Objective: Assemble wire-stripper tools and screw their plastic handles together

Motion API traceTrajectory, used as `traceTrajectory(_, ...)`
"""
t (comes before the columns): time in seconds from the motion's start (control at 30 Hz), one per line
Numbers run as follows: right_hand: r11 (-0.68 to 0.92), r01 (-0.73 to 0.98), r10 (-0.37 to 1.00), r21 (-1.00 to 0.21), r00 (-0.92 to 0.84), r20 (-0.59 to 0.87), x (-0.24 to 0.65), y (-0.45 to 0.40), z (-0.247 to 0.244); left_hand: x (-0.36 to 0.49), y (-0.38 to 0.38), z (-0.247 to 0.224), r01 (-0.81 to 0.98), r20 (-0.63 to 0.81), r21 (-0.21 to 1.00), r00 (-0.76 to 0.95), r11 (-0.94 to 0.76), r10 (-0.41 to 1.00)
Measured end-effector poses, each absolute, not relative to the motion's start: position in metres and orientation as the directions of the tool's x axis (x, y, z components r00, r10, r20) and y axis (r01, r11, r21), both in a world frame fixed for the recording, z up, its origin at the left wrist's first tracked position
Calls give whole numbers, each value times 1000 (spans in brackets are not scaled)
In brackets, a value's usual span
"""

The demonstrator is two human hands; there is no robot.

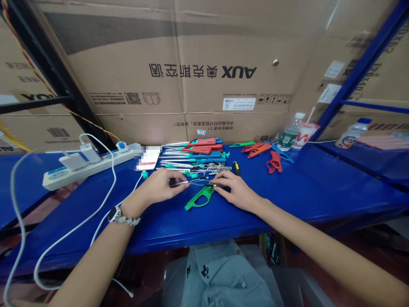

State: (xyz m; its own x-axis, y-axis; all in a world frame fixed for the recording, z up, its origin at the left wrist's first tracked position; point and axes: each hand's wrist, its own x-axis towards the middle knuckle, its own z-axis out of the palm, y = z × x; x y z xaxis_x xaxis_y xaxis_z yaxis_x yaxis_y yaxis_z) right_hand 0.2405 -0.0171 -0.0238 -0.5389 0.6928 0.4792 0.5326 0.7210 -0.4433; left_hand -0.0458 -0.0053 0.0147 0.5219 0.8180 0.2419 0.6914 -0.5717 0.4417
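Note:
My left hand (169, 183), with a watch at its wrist, pinches a thin metal tube (182, 183) with a dark end. Thin pale wires (198, 182) run from it toward my right hand (232, 187), whose fingertips close on a slim black piece (211, 185). Just below and between the hands lies a green handle shell (201, 198) with a finger loop. Behind the hands, long-nosed lighters with red handles (201, 149) and blue handles (206, 157) lie in a row. Loose metal tubes and wired parts (217, 167) lie nearer to me.
A white power strip (92, 166) with plugs and trailing cables (111, 187) occupies the left. Beside the lighters is a phone (150, 158). Red handle shells (260, 150), a water bottle (287, 135) and a drink cup (305, 135) stand or lie right. A screwdriver (236, 168) lies behind my right hand.

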Motion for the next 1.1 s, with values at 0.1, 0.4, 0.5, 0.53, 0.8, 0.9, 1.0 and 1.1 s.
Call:
traceTrajectory(0.1,730,509,683,-456,-565,463,242,-17,-23,-45,-6,15,693,223,443,529,-568,819)
traceTrajectory(0.4,661,566,745,-492,-574,340,244,-11,-16,-39,-9,11,757,156,384,511,-528,845)
traceTrajectory(0.5,657,573,748,-490,-575,331,241,-7,-14,-35,-11,11,749,153,371,533,-549,832)
traceTrajectory(0.53,660,570,746,-489,-577,334,240,-6,-13,-34,-12,11,739,181,354,547,-573,817)
traceTrajectory(0.8,635,524,763,-568,-541,354,239,-2,-7,-17,-17,3,705,234,281,608,-651,759)
traceTrajectory(0.9,682,497,722,-536,-578,382,239,2,-3,-19,-12,-3,665,230,368,612,-650,757)
traceTrajectory(1.0,732,453,666,-508,-631,397,236,7,-4,-25,-7,-7,625,224,447,614,-640,757)
traceTrajectory(1.1,773,429,622,-468,-660,422,232,11,-11,-29,-5,-8,622,205,472,612,-625,764)
